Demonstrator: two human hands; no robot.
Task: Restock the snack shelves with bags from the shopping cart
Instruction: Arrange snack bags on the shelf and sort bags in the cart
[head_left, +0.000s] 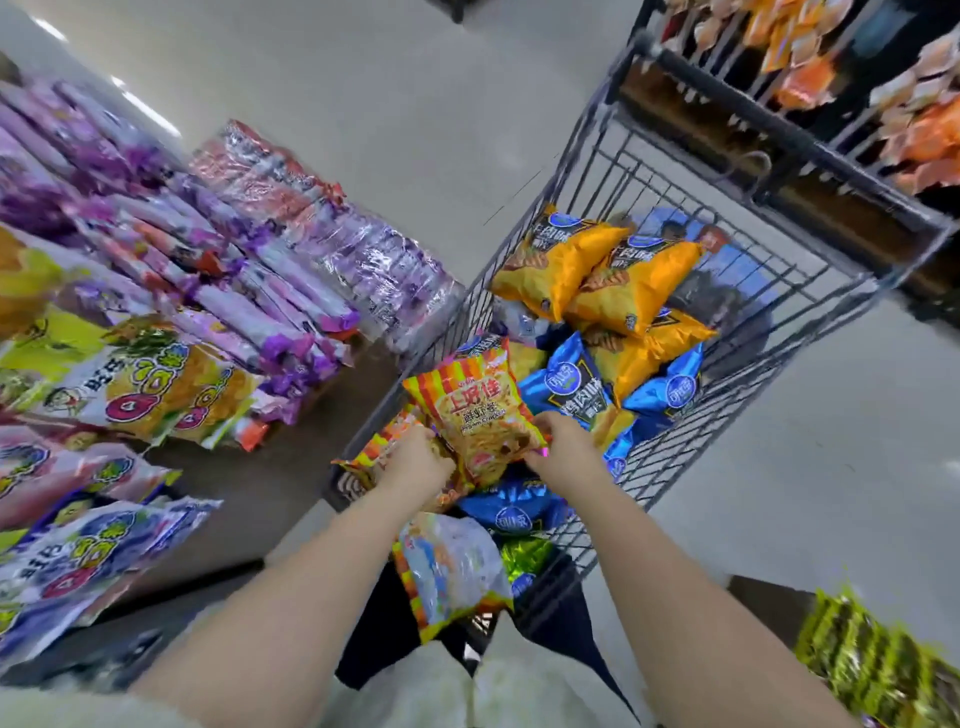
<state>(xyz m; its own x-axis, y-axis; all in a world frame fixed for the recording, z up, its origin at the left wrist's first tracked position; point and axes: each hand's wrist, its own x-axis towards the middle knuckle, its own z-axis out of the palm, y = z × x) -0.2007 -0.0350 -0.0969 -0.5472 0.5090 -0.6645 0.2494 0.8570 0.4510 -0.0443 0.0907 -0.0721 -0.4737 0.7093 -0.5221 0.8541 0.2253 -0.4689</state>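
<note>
Holding: both hands are gripping one striped prawn-cracker bag (480, 415) by its lower edge.
Left hand (415, 462): its fingers are curling round the bag's lower-left corner.
Right hand (563, 449): its thumb and fingers are pinching the bag's lower-right corner.
Bag position: it is standing upright over the heap at the near end of the shopping cart (649, 171).
Cart load: orange bags (566, 265) are lying at the far end, and blue bags (566, 387) are lying mid-cart.
Left of cart: purple packs (291, 270) are lying in rows.
</note>
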